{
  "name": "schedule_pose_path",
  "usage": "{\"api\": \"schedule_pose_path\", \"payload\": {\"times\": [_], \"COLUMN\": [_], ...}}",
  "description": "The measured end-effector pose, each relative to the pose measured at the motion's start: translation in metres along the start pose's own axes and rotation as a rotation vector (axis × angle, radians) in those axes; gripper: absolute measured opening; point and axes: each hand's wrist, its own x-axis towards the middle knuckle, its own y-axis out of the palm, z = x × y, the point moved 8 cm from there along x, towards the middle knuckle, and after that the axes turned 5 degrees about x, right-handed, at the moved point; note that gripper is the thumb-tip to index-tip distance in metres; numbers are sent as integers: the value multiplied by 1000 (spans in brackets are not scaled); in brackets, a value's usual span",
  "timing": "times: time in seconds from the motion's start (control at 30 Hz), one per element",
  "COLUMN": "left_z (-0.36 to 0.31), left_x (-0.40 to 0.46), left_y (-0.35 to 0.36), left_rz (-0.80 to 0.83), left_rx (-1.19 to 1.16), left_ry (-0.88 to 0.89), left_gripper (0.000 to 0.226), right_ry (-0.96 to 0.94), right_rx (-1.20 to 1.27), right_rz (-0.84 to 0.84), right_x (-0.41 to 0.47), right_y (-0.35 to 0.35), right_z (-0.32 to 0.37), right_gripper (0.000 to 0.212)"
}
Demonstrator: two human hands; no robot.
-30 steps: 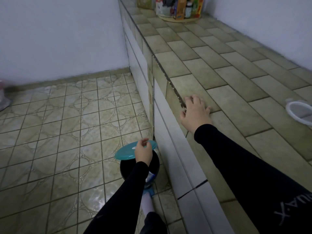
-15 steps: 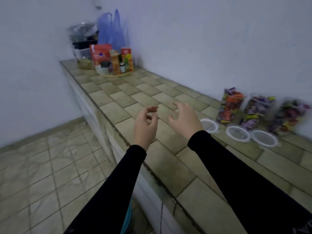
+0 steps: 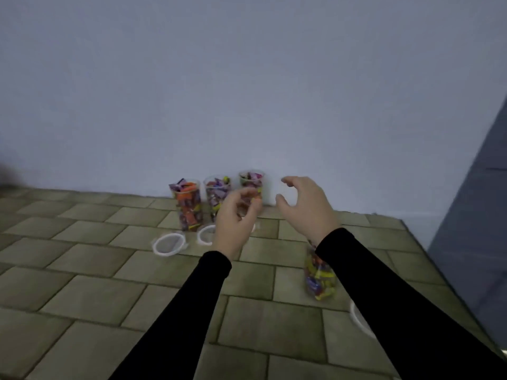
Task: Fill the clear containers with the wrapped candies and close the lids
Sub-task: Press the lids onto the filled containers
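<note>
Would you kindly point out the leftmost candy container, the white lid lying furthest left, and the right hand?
Leftmost candy container [image 3: 188, 207]: head view, clear side wall.
Leftmost white lid [image 3: 157, 244]: head view, left rim.
Right hand [image 3: 310, 207]: head view, back of hand.

A plain pale bluish wall [image 3: 247, 78] fills the view from nine o'clock across twelve to two. Below it, a counter [image 3: 82, 297] of olive-green rectangular tiles with dark grout spreads toward six. At three o'clock a darker grey-blue wall surface [image 3: 477, 229] slants down. The light is dim and even.
</note>
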Motion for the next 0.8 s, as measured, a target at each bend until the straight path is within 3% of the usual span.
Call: {"api": "schedule_pose_path", "payload": {"times": [0.2,0.3,0.4,0.57,0.7,0.8], "left_z": [-1,8,17,32,30,32], "left_x": [-30,-48,-62,-73,-74,-74], "left_y": [110,139,158,172,176,177], "left_rz": [280,351,394,371,350,347], "left_rx": [-55,-143,-294,-222,-220,-207], "left_ry": [17,-31,-94,-110,-98,-103], "left_gripper": [64,88,100,100,96,94], "right_ry": [80,151,340,632,732,751], "right_rx": [-19,-73,-120,-242,-316,-358], "right_rz": [-232,-254,-145,207,366,377], "right_x": [-43,-65,-83,-121,-139,-142], "right_y": [-75,-84,-76,-48,-32,-30], "right_z": [-71,-112,-160,-224,-244,-251], "right_gripper": [25,12,5,28,40,36]}}
